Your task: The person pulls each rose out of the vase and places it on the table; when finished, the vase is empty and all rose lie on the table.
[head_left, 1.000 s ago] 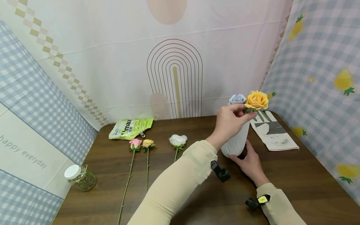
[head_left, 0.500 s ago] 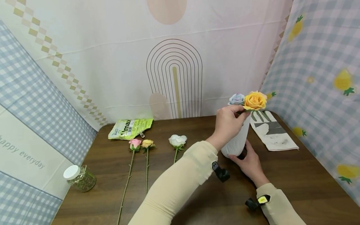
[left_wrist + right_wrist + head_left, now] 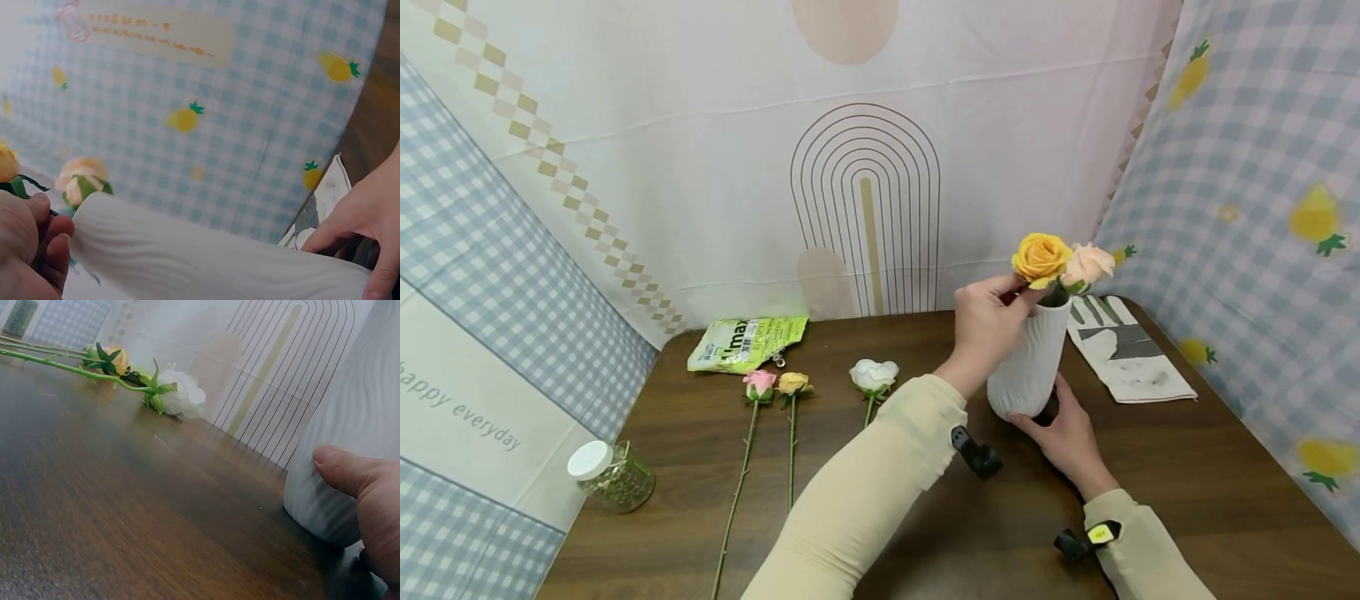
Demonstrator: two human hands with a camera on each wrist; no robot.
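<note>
Toward the right of the table a white ribbed vase [image 3: 1028, 362] leans slightly, a yellow rose [image 3: 1041, 260] and a peach rose [image 3: 1087, 265] at its mouth. My left hand [image 3: 988, 329] pinches the yellow rose just under its bloom, beside the rim. In the left wrist view the left fingers [image 3: 57, 253] close on a thin dark stem next to the vase's mouth. Low on the vase, my right hand [image 3: 1069, 437] grips its base, the thumb [image 3: 340, 469] lying along the ribbed side in the right wrist view. The stems inside the vase are hidden.
A pink rose [image 3: 760, 385], a small yellow rose [image 3: 793, 383] and a white rose [image 3: 874, 375] lie on the table [image 3: 955, 517]. Behind them is a green pouch [image 3: 748, 343]. A lidded jar [image 3: 617, 479] stands at left; a white-and-grey glove [image 3: 1131, 354] lies right of the vase.
The left hand has shifted left with the yellow rose, uncovering the peach rose and the vase's rim. The blue rose seen earlier is now out of sight. The right hand has stayed put.
</note>
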